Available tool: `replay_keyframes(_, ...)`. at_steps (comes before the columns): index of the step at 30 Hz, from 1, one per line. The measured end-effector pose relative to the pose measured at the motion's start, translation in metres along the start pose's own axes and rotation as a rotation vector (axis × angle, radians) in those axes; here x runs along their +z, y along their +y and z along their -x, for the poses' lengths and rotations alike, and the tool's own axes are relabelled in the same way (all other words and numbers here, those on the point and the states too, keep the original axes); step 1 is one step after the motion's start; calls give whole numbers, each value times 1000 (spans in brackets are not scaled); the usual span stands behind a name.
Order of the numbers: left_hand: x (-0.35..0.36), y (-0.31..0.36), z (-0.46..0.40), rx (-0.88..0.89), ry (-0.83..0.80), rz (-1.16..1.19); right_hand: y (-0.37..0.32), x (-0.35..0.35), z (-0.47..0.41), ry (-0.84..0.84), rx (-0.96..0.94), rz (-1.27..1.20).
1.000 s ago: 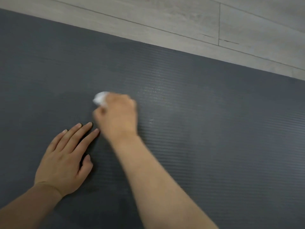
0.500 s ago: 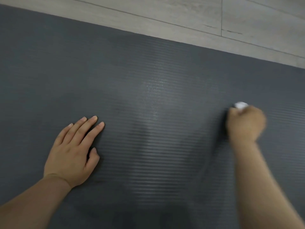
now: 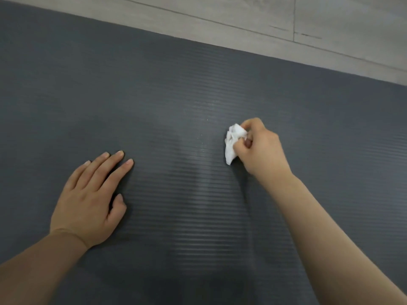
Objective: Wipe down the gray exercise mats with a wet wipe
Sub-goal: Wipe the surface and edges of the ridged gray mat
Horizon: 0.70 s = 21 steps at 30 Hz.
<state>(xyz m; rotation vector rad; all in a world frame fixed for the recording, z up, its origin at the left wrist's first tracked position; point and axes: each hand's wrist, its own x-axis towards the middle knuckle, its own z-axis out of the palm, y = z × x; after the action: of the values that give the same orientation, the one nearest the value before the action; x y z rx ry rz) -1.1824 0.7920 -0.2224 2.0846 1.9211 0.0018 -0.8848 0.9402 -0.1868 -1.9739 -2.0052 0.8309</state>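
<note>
Two bare hands (image 3: pixel 88 201) work over one gray exercise mat (image 3: pixel 198 89), seen from a head-worn camera looking down. The left hand lies flat on the mat at lower left, palm down, its fingers (image 3: pixel 114 164) straight and held close together, the thumb set slightly apart toward the right; it holds nothing. The right hand (image 3: pixel 262 148) is at right of centre, its fingers curled and its thumb pinching a crumpled white wet wipe (image 3: pixel 232 143). The wipe bulges out from the left side of this hand and its lower corner meets the mat surface. The mat is dark gray with fine parallel ribs running across the view, and it fills nearly the whole frame. Between the two hands a paler, slightly glossy band shows on the ribs, widest toward the lower edge of the view. Along the top of the view, beyond the mat's far edge, runs a strip of pale wood-grain floor (image 3: pixel 242 16) with visible plank seams. Both forearms enter from the lower corners.
</note>
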Motion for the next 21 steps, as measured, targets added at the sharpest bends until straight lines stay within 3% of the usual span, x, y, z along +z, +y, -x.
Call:
replay_keyframes(5,0,2,0,-2,10,-2,7,-3,6,77,-102,230)
replay_keyframes(7,-1,2,0,-5,10,-4,7,3,10,81,-133,161)
replay_keyframes(10,-1,2,0,-8,7,-1,1,17,20,100,-61,-41)
replay_keyframes(15,-2,2,0,-13,-2,1,-23,41,24,299,112,3)
replay_keyframes(17,-4,4,-1,-14,-1,-1,-53,63,34,228,-29,-23)
replay_keyframes(20,-4,4,0,-21,8,11,-82,94,63,-47,-568,59)
replay_keyframes(21,-4,4,-1,-19,10,19,-69,87,59,-101,-651,138)
